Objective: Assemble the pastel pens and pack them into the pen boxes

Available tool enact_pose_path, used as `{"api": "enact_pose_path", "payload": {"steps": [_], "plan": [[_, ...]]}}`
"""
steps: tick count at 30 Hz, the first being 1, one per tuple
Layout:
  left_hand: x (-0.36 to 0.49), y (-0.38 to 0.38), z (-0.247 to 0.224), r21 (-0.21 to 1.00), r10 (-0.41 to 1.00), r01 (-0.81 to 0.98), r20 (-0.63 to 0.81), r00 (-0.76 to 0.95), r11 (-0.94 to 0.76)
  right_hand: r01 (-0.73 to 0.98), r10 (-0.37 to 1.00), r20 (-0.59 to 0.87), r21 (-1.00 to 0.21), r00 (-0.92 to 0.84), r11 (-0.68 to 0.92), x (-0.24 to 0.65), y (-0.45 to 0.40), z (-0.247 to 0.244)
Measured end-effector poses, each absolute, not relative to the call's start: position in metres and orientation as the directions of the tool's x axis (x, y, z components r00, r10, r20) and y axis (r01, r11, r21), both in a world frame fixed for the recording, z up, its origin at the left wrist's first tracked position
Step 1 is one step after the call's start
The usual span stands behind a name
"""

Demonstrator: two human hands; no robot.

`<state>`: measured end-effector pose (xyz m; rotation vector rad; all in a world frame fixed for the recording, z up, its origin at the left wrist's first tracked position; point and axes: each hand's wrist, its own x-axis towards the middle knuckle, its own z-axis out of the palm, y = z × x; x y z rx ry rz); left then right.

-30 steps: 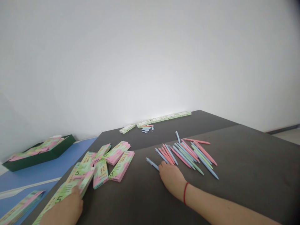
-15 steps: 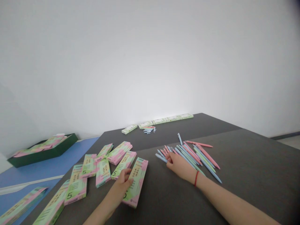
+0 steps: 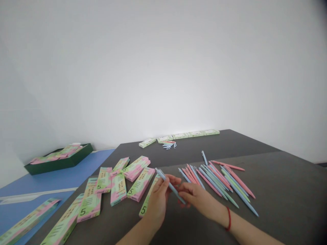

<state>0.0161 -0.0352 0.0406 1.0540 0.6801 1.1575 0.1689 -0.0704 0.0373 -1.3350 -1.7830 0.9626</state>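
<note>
1. Pale wall [image 3: 163, 68] behind; dark bench [image 3: 286, 204] in front, blue surface [image 3: 76, 173] at its left.
2. Pen [image 3: 170, 186]: light blue, held tilted above the bench, between the hands, far end leaning left.
3. Left hand [image 3: 157, 200]: pinches the pen between thumb and fingers.
4. Right hand [image 3: 198, 198]: fingers bent around the pen's near end; exact contact partly hidden. Red band [image 3: 228, 218] at the wrist.
5. Pile [image 3: 217, 180] of blue, pink and green pens lies right of the hands, roughly side by side, some crossing. One blue pen lies at its far edge.
6. Printed boxes [image 3: 118, 189], pink and green, lie left of the hands, some overlapping; one is partly hidden behind the left hand.
7. Far edge: pale green boxes [image 3: 180, 136] along the wall, small group of pens [image 3: 168, 146] just before them.
8. Green tray [image 3: 61, 166] on the blue surface holds more printed boxes.
</note>
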Motion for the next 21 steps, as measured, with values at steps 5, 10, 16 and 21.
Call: {"api": "enact_pose_path", "payload": {"steps": [5, 10, 16, 21], "plan": [[0.023, -0.033, 0.034, 0.848, 0.953, -0.497, -0.031, 0.300, 0.184, 0.966, 0.972, 0.234, -0.253, 0.016, 0.045, 0.180, -0.058, 0.036], [0.023, -0.031, 0.016, 0.816, 0.922, -0.466, -0.197, 0.333, 0.343, 0.984, 0.973, 0.181, -0.131, 0.144, -0.121, 0.175, -0.042, 0.024], [0.028, -0.037, 0.006, 0.799, 0.882, -0.417, -0.284, 0.375, 0.434, 0.975, 0.965, 0.150, -0.075, 0.216, -0.207, 0.171, -0.040, 0.021], [0.029, -0.035, 0.003, 0.780, 0.884, -0.445, -0.290, 0.366, 0.440, 0.977, 0.976, 0.125, -0.138, 0.180, -0.162, 0.175, -0.051, 0.035]]}}
